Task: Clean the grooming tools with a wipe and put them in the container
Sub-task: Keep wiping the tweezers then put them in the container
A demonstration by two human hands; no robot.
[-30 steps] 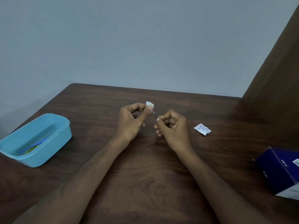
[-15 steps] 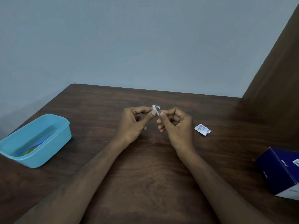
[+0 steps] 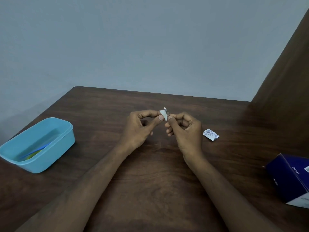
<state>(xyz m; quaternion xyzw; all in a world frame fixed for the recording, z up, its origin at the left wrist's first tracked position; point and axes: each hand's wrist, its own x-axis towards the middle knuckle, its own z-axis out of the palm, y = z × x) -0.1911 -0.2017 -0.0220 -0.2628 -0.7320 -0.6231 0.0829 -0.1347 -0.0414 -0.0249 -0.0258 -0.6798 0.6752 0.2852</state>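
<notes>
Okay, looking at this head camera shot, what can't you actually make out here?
- Metal tool: only its tip shows; the wipe and right hand hide the rest.
- Items in the blue container: its near wall hides most of them.
- Dark blue box: cut off by the right edge.
- Torn sachet: print too small.

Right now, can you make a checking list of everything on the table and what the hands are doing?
Surface: dark wooden table, against a grey wall.
Job's things: white wipe pinched by the left hand; small metal tool pinched by the right hand, its tip sticking up beside the wipe. Blue container at the left, open, with blue and yellow things inside.
Clutter: torn wipe packet; dark blue box at the right edge.
Hands: both raised above the table.
Cables: nothing seen.
Surroundings: brown panel at the right.
</notes>
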